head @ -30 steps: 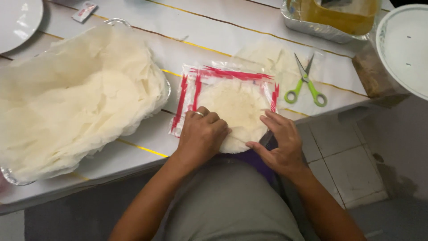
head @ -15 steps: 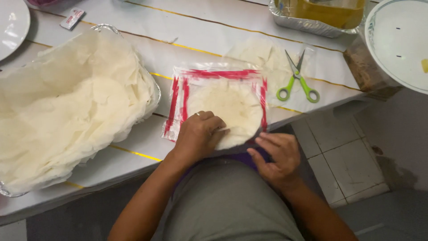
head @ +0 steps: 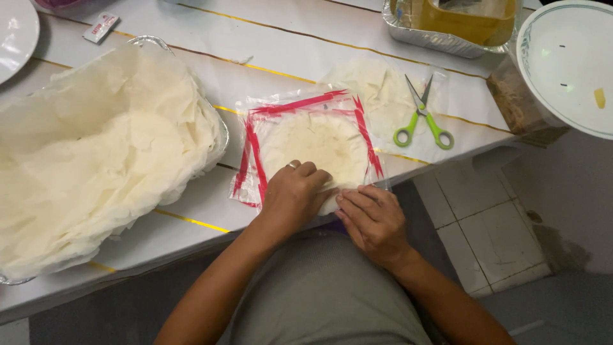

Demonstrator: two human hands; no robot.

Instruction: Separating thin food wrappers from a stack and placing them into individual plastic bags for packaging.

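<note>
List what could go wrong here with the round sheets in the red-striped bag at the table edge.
1. The clear bag with red stripes overhangs the table edge under both hands; it might slide off if they lift.
2. The left hand presses the thin round sheets while the right hand works their near edge; they could tear or crease.
3. The green-handled scissors lie open just beside the bag, so a reach across might catch the blades.

The right hand (head: 373,220), spread beside the clear plastic packet with red stripes (head: 310,144) a second ago, is now being held with its fingertips pinching the packet's near edge. The left hand (head: 294,195) is being kept pressed on the round pale flatbreads inside.
</note>
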